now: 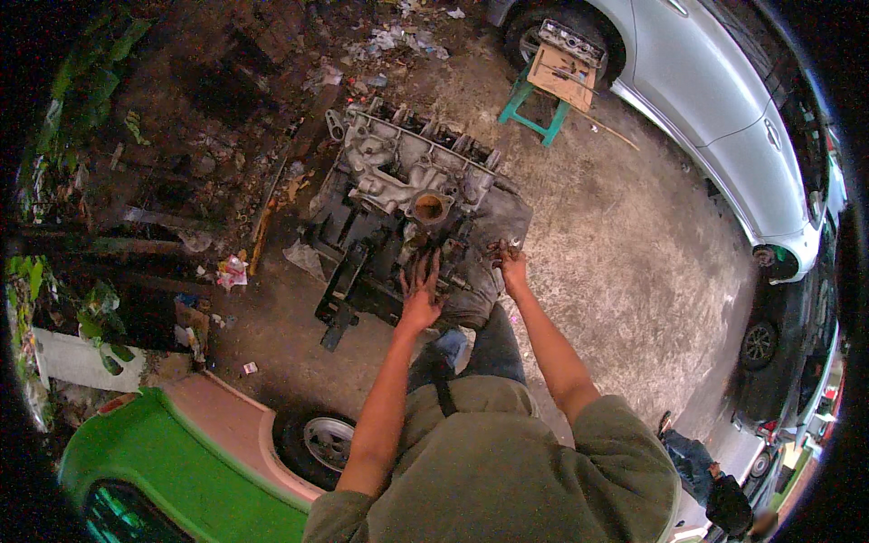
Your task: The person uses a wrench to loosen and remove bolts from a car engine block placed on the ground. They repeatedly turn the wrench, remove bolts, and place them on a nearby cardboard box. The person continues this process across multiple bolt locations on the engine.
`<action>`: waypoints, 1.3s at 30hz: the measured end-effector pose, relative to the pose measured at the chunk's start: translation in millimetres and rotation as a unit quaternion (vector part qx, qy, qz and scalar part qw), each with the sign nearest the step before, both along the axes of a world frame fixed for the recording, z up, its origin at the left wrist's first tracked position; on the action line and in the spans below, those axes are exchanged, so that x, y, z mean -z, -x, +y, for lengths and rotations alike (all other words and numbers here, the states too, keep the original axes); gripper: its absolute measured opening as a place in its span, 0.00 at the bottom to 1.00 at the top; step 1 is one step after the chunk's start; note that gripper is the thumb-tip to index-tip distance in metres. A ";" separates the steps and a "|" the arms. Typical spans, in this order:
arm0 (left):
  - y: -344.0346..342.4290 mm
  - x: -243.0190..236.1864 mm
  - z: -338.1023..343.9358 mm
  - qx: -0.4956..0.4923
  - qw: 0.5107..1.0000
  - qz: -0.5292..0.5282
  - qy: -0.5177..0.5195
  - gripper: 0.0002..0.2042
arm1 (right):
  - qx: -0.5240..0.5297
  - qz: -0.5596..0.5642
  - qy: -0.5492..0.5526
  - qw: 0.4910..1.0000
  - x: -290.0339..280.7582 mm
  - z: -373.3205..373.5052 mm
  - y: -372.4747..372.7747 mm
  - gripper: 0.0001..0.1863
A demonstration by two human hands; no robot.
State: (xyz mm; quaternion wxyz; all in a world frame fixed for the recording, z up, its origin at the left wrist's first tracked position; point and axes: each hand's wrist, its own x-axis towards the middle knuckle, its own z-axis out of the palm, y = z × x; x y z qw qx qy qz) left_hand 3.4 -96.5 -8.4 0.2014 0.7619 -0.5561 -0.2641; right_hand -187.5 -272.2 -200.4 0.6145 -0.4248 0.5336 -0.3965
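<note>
head view: an engine block (412, 195), grey and greasy, is seen lying on the concrete floor (615, 271) in the middle of the frame, set on a dark metal frame (348, 271). a round rusty opening (429, 208) is seen on the block's near face. the left hand (419, 291) is laid flat on the near lower edge of the block, fingers spread apart, nothing clamped in its grip. the right hand (511, 265) is placed at the block's right near corner, fingers curled together on a small part there; what exactly is pinched cannot be told, it is too small. both forearms are stretched out from the lower edge, bare, with olive sleeves (507, 462) seen below. dark trousers (493, 339) are seen between the arms, just beside the block.

around it: a teal stool (534, 113) is stood well behind the block, carrying a wooden board (561, 72) with a metal engine part (570, 41) on top. a silver car (724, 100) is parked at upper right, its front wheel (529, 36) just behind the stool. a green and pink car (181, 452) is seen at lower left, with a wheel (321, 443) near the left elbow. dark cars (787, 362) are lined at the right rim. litter and scrap (226, 271) are scattered left of the block, plants (90, 81) along the left rim. another person (715, 484) is seen at lower right, well apart.
</note>
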 end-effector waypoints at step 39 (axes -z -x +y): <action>2.4 -6.2 -1.8 -0.005 0.999 -0.014 0.047 0.48 | -0.089 -0.073 -0.292 0.950 -72.3 -36.8 -51.7 0.14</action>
